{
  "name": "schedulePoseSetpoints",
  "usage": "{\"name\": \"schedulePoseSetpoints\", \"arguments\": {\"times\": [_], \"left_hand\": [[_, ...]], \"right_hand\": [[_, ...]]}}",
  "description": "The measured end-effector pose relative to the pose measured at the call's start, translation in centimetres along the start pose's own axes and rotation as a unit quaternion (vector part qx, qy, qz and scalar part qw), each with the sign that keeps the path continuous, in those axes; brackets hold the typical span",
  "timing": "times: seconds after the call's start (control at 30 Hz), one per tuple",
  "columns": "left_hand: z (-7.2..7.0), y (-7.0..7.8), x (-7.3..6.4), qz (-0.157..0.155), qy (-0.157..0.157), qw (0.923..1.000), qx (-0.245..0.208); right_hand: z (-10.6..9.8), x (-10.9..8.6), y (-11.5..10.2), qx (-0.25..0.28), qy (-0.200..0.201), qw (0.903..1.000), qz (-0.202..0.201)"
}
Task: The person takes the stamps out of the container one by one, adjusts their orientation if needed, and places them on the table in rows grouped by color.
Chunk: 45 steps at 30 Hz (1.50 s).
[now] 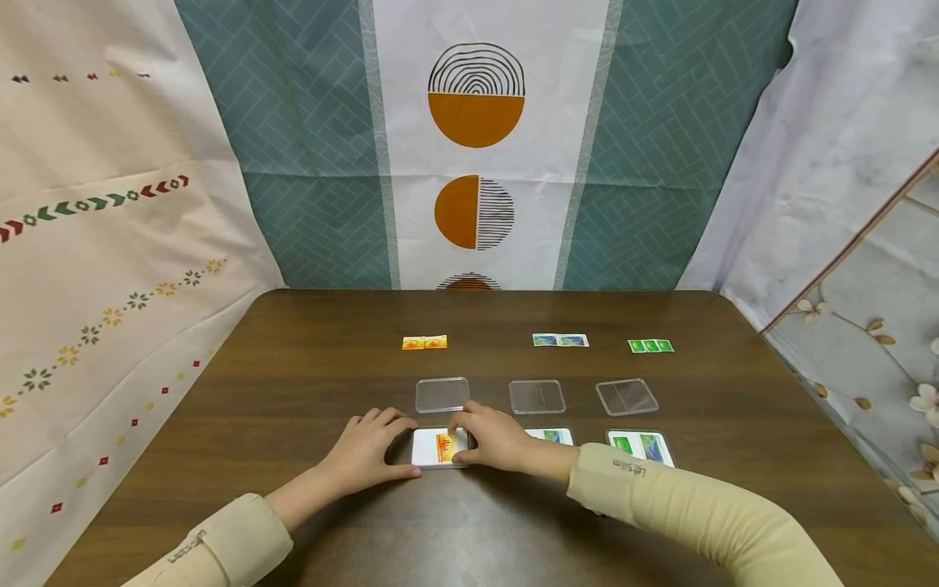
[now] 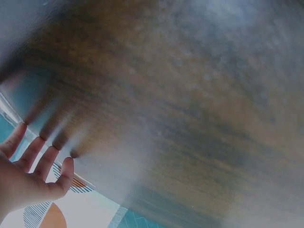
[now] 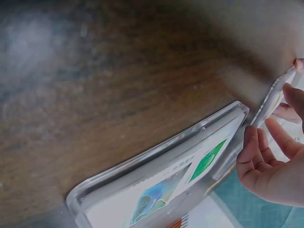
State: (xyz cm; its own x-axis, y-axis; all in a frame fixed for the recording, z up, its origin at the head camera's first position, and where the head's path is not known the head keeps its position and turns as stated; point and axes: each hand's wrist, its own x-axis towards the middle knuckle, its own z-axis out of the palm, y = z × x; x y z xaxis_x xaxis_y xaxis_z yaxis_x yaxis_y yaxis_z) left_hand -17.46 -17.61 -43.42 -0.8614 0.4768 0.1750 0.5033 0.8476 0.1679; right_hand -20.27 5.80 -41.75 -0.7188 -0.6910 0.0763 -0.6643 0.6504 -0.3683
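Observation:
A clear plastic case [image 1: 418, 456] with a white insert lies before me, an orange stamp-like picture [image 1: 444, 447] on top of it. My left hand [image 1: 370, 450] holds the case's left end, thumb at the near edge and index finger at the far edge. My right hand [image 1: 499, 440] is over the right end, thumb and index finger pinching at the orange picture and partly covering it. In the left wrist view the left hand [image 2: 40, 175] appears with spread fingers on the table. The right wrist view shows the right hand [image 3: 270, 166], its other fingers bent, beside the case.
To the right lie a middle case [image 1: 552, 436], partly behind the right hand, and a right case [image 1: 645, 445] with green and blue pictures. Clear lids [image 1: 443, 395] form a row behind. Farther back are orange [image 1: 425, 342], blue [image 1: 561, 340] and green pictures [image 1: 650, 346].

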Motion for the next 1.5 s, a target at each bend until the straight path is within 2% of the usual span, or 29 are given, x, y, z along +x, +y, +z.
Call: {"name": "schedulePoseSetpoints", "arguments": {"times": [0.13, 0.43, 0.67, 0.8, 1.0, 1.5], "left_hand": [[0.0, 0.0, -0.1, -0.001, 0.001, 1.0000, 0.000], [0.1, 0.1, 0.0, -0.007, -0.009, 0.9999, -0.001], [0.2, 0.0, 0.0, 0.000, 0.000, 1.0000, 0.000], [0.4, -0.1, -0.1, 0.004, 0.011, 0.9999, 0.001], [0.3, -0.1, -0.1, 0.001, 0.004, 1.0000, 0.000], [0.2, 0.0, 0.1, -0.001, -0.002, 1.0000, 0.000]], "right_hand": [[0.0, 0.1, -0.1, 0.013, -0.001, 0.9999, 0.008], [-0.2, 0.5, 0.0, 0.093, -0.020, 0.9949, 0.035], [-0.2, 0.6, 0.0, 0.132, -0.034, 0.9895, 0.049], [0.0, 0.3, -0.3, 0.144, -0.023, 0.9879, 0.053], [0.3, 0.2, -0.6, 0.155, -0.002, 0.9866, 0.052], [0.8, 0.2, -0.7, 0.232, 0.018, 0.9701, 0.068]]}}
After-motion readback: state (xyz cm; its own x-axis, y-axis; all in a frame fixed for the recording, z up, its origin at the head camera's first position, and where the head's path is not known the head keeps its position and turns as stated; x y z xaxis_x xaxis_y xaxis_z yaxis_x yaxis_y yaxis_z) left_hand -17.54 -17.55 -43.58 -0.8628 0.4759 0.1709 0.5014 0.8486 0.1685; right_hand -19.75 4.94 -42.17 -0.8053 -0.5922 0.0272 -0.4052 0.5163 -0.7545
